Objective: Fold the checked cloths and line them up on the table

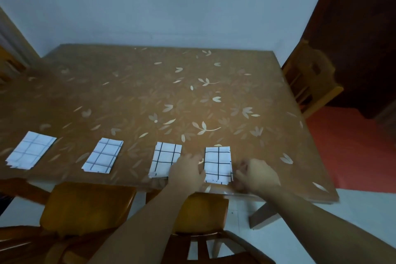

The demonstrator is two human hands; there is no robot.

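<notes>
Checked cloths lie folded in a row along the near edge of the bench, four white rectangles with dark grid lines. Both hands work at the rightmost cloth (218,164). The left hand (188,172) lies against that cloth's left edge, in the gap between it and the third cloth (165,159), whose near right corner it covers; its fingers look fairly straight and reach forward, though blur hides the fingertips. The right hand (256,174) sits just beside the same cloth's right edge with its fingers curled inward; motion blur makes it impossible to tell whether they pinch the fabric or only touch it.

Further left lie the second cloth (102,155) and, well apart near the left end, the first cloth (31,150), both tilted a little against the bench edge.

The bench (150,92) is covered in a glossy brown sheet printed with pale leaves and flowers. Two wooden chairs stand tucked in at the near side, one chair (85,206) to the left and the nearer chair (203,210) under the arms. Another wooden chair (310,83) stands at the right end, before a dark wooden door (364,28). Behind the bench rises a plain pale blue wall (171,2). The floor shows red (353,146) on the right and white near the bench leg.
</notes>
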